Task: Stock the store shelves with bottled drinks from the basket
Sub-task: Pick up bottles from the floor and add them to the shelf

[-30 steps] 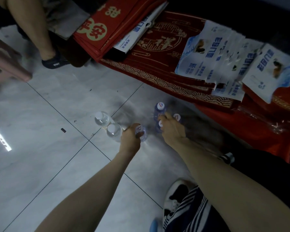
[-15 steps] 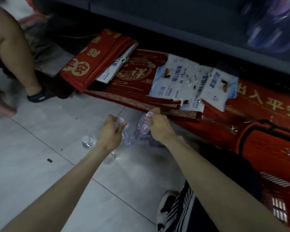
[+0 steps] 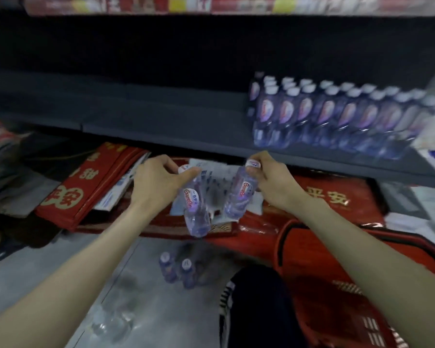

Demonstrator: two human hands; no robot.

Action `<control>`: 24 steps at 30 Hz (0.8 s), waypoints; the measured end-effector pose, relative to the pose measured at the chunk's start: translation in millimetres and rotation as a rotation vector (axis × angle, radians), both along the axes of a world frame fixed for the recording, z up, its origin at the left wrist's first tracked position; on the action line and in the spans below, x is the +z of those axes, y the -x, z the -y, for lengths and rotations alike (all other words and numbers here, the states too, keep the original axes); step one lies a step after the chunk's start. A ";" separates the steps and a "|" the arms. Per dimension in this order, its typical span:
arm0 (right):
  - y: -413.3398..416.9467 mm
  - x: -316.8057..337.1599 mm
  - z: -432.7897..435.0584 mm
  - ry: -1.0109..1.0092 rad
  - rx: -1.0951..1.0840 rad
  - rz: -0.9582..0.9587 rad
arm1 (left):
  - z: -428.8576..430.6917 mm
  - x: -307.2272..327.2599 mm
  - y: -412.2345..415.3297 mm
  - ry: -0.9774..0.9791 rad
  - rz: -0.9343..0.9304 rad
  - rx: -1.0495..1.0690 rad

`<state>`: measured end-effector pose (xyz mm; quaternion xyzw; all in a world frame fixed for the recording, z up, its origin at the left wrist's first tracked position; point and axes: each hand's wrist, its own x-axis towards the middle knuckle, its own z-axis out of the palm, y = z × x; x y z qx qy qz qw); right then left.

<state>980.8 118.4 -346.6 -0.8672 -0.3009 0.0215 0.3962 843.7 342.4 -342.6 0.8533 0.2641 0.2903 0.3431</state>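
Head view: left hand (image 3: 158,182) grips a clear plastic water bottle with white cap (image 3: 195,209) by the neck. Right hand (image 3: 274,182) pinches a second identical bottle (image 3: 239,194) at its cap. Both bottles hang in the air just below the front edge of the dark grey shelf (image 3: 161,116). The stocked row of matching bottles (image 3: 337,116) is at 2 o'clock, loose bottles (image 3: 178,270) stand on the floor at 6, and the red plastic basket (image 3: 337,272) is at 4. Step: carrying the pair to the shelf. Next, likely: lift them over the edge and stand them upright at the row's left end.

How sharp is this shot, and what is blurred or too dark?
Head view: the left-hand bottle and right-hand bottle show readable labels; the shelved bottle row smears with motion blur; the shelf back lies in deep shadow.
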 end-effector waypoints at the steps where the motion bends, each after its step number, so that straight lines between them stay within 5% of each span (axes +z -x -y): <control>1: -6.1 9.3 16.6 0.014 -0.014 0.021 | 11.3 6.4 -13.9 0.000 0.010 -0.027; 11: -62.2 64.9 153.6 0.067 -0.203 0.195 | 124.4 50.3 -135.9 -0.041 0.099 -0.300; 24: -169.2 103.9 136.1 0.063 -0.342 0.196 | 182.0 115.8 -258.7 -0.314 0.021 -0.252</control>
